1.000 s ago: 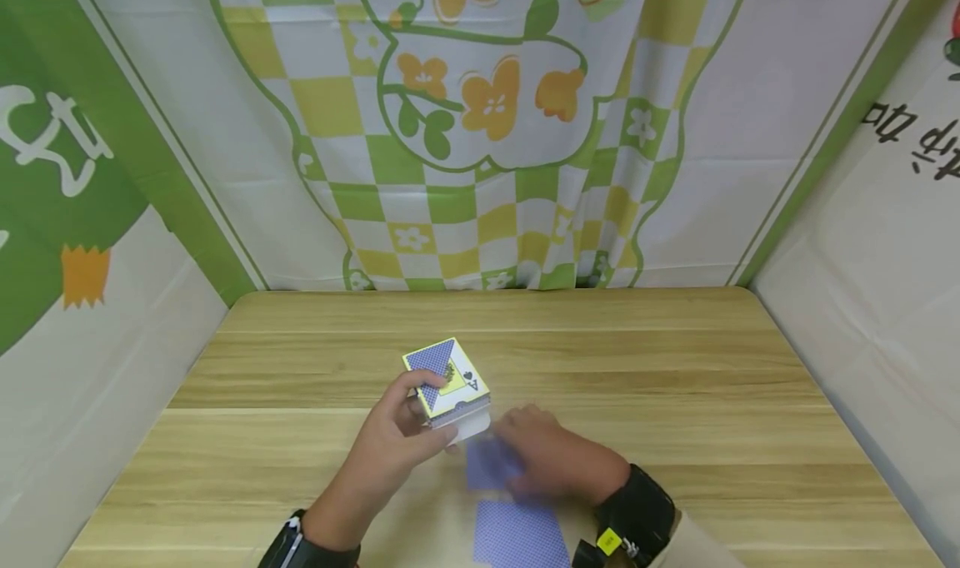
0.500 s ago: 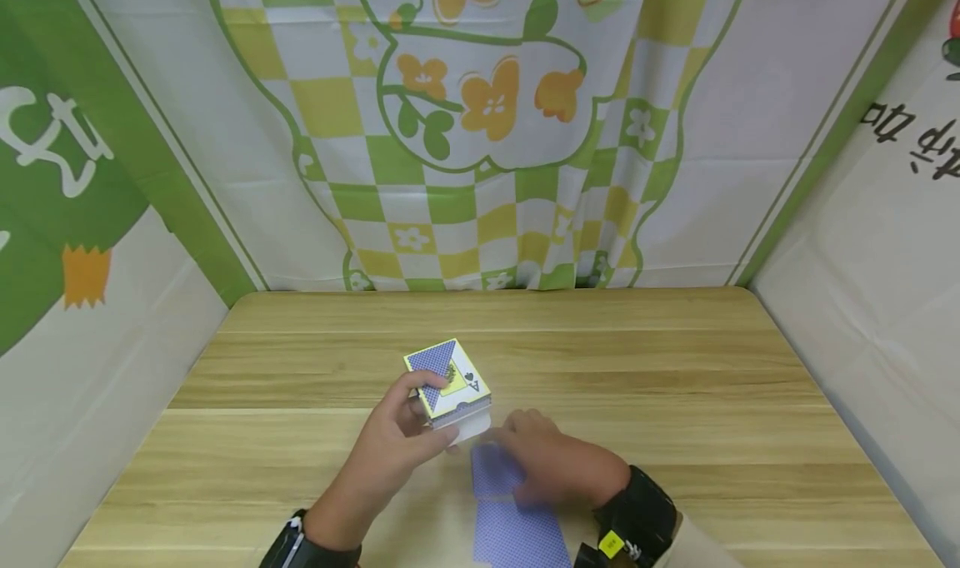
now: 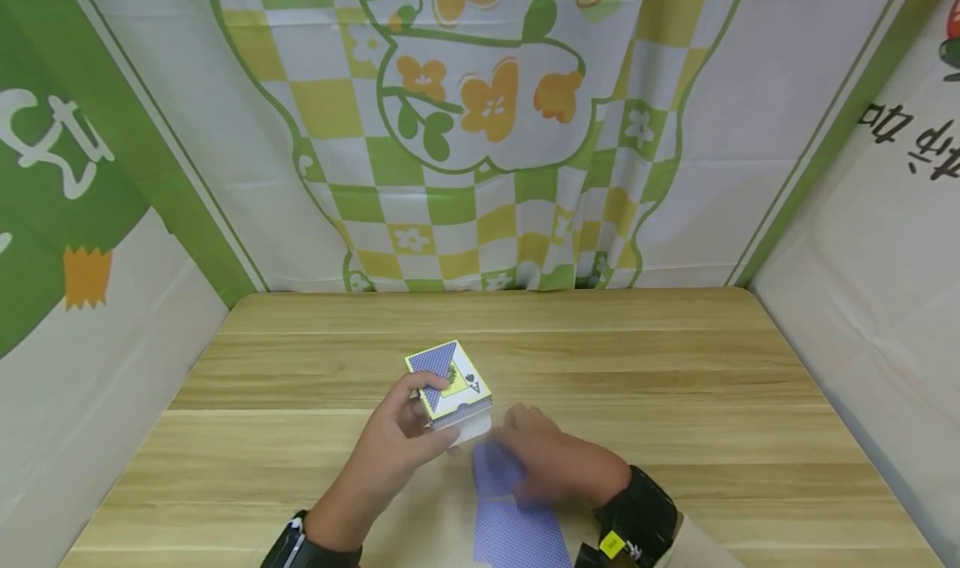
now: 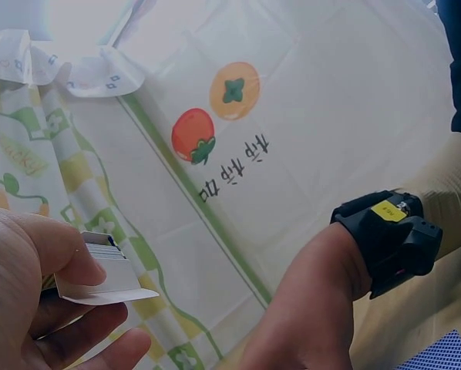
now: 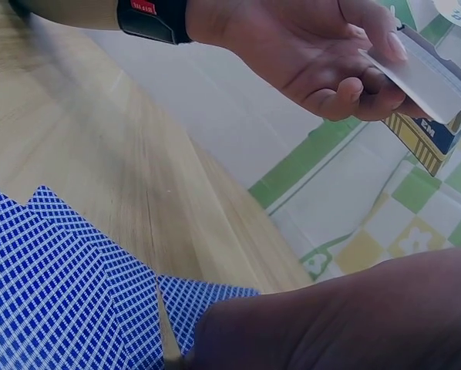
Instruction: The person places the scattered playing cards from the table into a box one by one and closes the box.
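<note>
My left hand [image 3: 390, 435] grips a card box [image 3: 453, 376], thumb low and a finger across its top. An ace and a blue card back are printed on it. The white flap [image 5: 423, 81] stands out from the open end, and card edges show inside in the left wrist view. Just right of the box, my right hand [image 3: 551, 455], partly blurred, holds a blue-backed playing card [image 3: 493, 472] with curled fingers; the hand covers part of it. Below lie more blue-backed playing cards [image 3: 519, 535], overlapping face down on the table in the right wrist view.
The wooden table [image 3: 300, 368] ends at a checked cloth backdrop [image 3: 480, 218] behind. White printed cloth walls [image 3: 847, 243] close in both sides. Both wrists wear black straps [image 3: 636, 514].
The card at my right hand has shifted slightly down and right, closer to the cards below. My left hand and the card box have barely moved.
</note>
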Action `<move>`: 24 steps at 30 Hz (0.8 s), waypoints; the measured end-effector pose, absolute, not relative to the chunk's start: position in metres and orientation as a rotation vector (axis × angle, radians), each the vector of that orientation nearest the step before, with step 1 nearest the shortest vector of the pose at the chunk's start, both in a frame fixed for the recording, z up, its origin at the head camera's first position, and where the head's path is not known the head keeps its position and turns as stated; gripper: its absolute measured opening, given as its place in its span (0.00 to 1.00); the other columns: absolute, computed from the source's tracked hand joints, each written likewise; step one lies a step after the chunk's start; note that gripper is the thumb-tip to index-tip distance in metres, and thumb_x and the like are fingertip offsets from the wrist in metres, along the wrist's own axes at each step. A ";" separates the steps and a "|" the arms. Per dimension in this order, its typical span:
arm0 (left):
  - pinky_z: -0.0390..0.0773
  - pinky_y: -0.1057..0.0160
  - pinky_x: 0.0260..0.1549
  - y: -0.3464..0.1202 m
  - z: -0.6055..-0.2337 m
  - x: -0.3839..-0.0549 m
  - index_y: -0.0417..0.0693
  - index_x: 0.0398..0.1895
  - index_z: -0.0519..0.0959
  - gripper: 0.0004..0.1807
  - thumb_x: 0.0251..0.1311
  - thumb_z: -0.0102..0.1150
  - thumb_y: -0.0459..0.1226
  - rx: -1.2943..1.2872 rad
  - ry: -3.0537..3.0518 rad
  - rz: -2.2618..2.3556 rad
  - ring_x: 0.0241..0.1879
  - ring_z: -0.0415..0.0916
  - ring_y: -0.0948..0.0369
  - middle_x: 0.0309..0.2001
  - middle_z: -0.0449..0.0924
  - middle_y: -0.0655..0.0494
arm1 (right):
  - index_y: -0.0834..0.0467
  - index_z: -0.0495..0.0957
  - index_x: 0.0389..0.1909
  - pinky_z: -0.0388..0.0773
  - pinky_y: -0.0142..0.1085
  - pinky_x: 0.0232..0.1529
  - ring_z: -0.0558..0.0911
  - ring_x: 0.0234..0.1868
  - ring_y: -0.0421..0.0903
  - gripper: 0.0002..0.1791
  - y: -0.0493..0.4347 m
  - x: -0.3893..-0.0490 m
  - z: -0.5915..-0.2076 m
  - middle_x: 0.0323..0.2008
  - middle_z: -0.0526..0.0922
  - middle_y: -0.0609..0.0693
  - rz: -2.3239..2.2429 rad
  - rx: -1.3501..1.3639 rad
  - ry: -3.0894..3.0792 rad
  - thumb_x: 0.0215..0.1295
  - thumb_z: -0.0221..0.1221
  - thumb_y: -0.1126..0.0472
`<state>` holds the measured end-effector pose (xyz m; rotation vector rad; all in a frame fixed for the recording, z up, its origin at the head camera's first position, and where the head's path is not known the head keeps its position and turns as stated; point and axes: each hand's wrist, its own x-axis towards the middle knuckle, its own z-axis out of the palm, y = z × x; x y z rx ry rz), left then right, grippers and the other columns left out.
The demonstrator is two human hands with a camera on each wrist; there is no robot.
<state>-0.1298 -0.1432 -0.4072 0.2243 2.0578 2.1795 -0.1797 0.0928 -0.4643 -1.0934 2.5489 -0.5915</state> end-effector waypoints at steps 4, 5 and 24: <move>0.87 0.54 0.38 -0.143 -0.407 -0.130 0.40 0.60 0.66 0.29 0.55 0.64 0.23 0.239 2.050 2.185 0.49 0.79 0.48 0.53 0.78 0.32 | 0.49 0.74 0.60 0.72 0.30 0.45 0.69 0.47 0.39 0.35 0.095 -0.182 -0.468 0.46 0.70 0.41 -0.685 -1.118 2.556 0.47 0.72 0.62; 0.87 0.55 0.38 -0.143 -0.407 -0.130 0.40 0.60 0.66 0.29 0.55 0.64 0.23 0.242 2.055 2.179 0.49 0.79 0.48 0.53 0.78 0.32 | 0.49 0.73 0.60 0.73 0.30 0.45 0.71 0.47 0.38 0.35 0.095 -0.182 -0.469 0.46 0.72 0.41 -0.714 -1.111 2.552 0.47 0.71 0.64; 0.87 0.54 0.38 -0.143 -0.406 -0.130 0.40 0.60 0.66 0.29 0.54 0.64 0.23 0.236 2.055 2.190 0.48 0.79 0.48 0.53 0.77 0.31 | 0.49 0.78 0.47 0.78 0.39 0.41 0.78 0.38 0.39 0.08 0.108 -0.199 -0.460 0.40 0.81 0.42 -0.904 -0.677 2.844 0.70 0.60 0.62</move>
